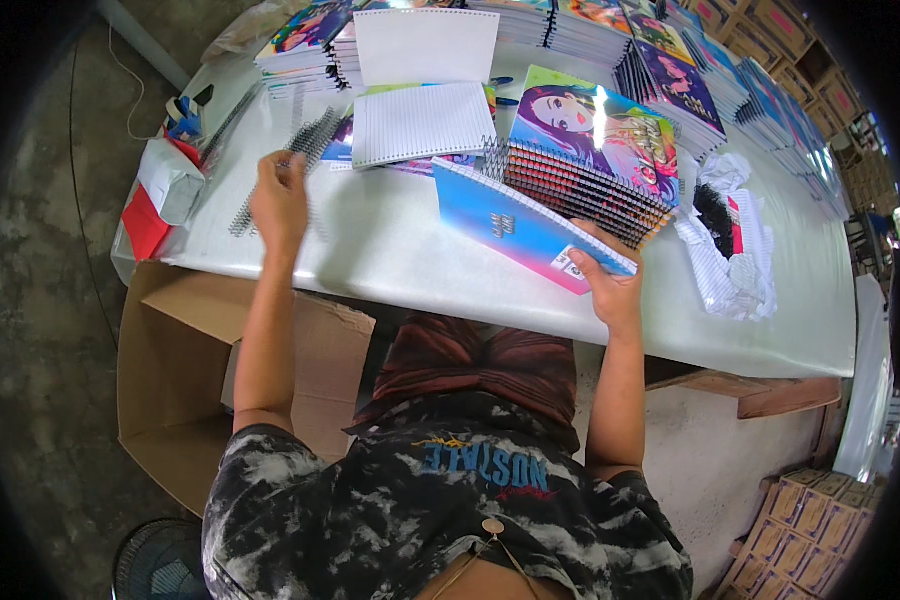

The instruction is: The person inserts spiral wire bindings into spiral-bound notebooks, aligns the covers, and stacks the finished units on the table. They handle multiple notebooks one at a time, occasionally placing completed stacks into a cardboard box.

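My left hand (280, 200) is over the left part of the table, its fingers pinched together at a dark spiral binding coil (316, 137) among several loose ones. My right hand (610, 285) grips a notebook (510, 230) with a blue-and-pink cover by its right end, thumb on the cover. The notebook tilts, its long edge facing away from me. A short length of coil (494, 158) shows by its left end; whether it is threaded in cannot be told. Just behind stands a stack of spiral notebooks (590, 185), the top cover bearing an illustrated figure.
An open lined notebook (420, 125) lies at centre, with pens (505, 101) behind. Stacked notebooks (670, 85) line the far side. Crumpled paper (735, 270) lies right; a white-and-red packet (168, 185) sits left. An open cardboard box (175, 350) stands below the table's left edge.
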